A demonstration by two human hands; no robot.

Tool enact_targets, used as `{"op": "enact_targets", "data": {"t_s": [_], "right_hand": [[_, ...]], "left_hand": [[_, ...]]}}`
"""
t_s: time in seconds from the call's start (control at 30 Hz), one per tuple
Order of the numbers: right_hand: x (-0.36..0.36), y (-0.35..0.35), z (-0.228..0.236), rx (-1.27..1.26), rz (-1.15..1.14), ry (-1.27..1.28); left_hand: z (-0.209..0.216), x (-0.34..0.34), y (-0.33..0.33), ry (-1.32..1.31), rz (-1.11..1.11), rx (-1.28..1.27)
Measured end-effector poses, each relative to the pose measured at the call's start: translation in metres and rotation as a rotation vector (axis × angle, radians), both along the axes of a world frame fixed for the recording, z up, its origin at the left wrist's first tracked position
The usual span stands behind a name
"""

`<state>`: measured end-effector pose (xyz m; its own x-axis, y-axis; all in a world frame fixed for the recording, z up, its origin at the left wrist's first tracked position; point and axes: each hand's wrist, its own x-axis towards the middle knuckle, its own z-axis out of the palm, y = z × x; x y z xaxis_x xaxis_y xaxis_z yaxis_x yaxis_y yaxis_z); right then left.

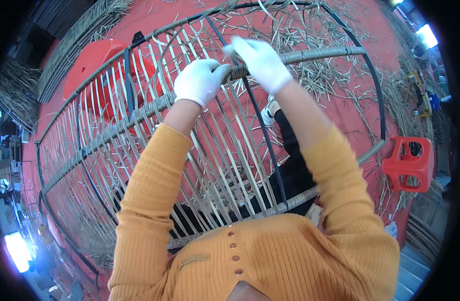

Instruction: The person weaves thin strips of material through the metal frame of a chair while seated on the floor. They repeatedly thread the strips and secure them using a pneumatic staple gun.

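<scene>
A large curved frame of dark metal rods lies in front of me, with several pale flat strips strung side by side across its left part. A middle bar wrapped in woven strip crosses it. My left hand, in a white knit glove, is closed over this bar, its thumb and fingertips pressing near a darker stretch of the wrapping. Just to the right, my right hand, also gloved in white, is raised over the same bar. Its fingertips are smeared by motion, and whatever they hold cannot be made out.
Loose cut strips litter the red floor beyond and right of the frame. A red plastic stool stands at the right, and another red plastic piece at the far left. Bundles of long stalks lie at the upper left.
</scene>
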<state>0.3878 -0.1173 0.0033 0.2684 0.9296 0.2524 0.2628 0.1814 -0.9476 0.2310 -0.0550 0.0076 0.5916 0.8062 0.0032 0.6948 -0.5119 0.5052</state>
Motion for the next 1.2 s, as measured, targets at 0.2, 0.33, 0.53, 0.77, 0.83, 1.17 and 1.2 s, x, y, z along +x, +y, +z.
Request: {"op": "enact_targets", "data": {"t_s": [0.2,0.33,0.53,0.77,0.83,1.17,1.2], "right_hand": [[-0.035,-0.058,-0.05,0.064,-0.329,-1.115],[-0.031,-0.021,-0.066,0.103,-0.398,-0.978],[0.005,0.013,-0.028,-0.253,-0.143,-0.723],[0.0,0.033,-0.014,-0.332,-0.089,-0.033],[0.007,-0.022,-0.017,0.015,-0.23,-0.034],[0.147,-0.467,-0.122,-0.873,-1.249,-0.439],[0.146,-0.48,-0.147,-1.116,-1.199,-0.388]], "left_hand": [[-0.003,-0.004,0.039,-0.062,-0.31,-0.375],[-0.011,-0.003,0.061,0.033,-0.209,-0.524],[-0.005,-0.006,0.064,0.12,-0.291,-0.383],[-0.014,0.006,0.059,0.16,-0.137,-0.193],[-0.017,0.0,0.069,0.083,-0.144,-0.291],[-0.012,-0.016,0.062,-0.042,-0.027,-0.436],[-0.012,-0.009,0.061,-0.152,-0.066,-0.451]]}}
